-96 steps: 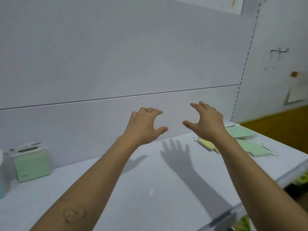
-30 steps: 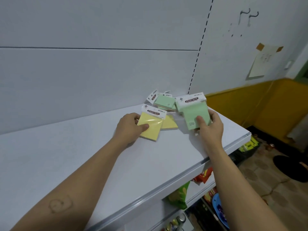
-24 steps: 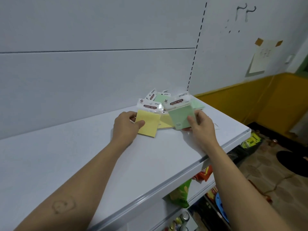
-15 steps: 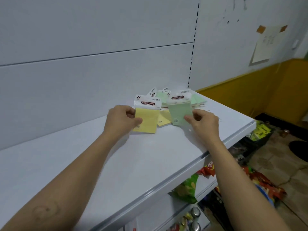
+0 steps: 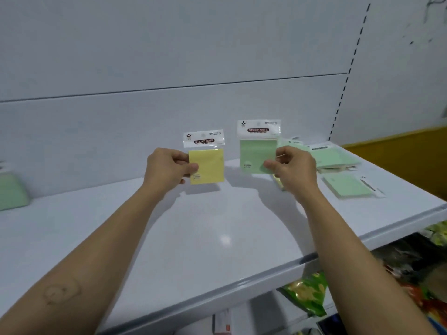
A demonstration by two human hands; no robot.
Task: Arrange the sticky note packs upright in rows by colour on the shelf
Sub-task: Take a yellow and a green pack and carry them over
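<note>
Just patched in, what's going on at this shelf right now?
A person holds two sticky note packs up over the white shelf: the left hand pinches a yellow pack, the right hand a green pack. At the shelf's right end loose green packs lie flat, and a standing green pack shows at the far left edge. Neither held pack is placed yet.

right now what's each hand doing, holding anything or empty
Left hand: closed, pinching the yellow sticky note pack upright by its left edge.
Right hand: closed, pinching the green sticky note pack upright by its right edge.
</note>
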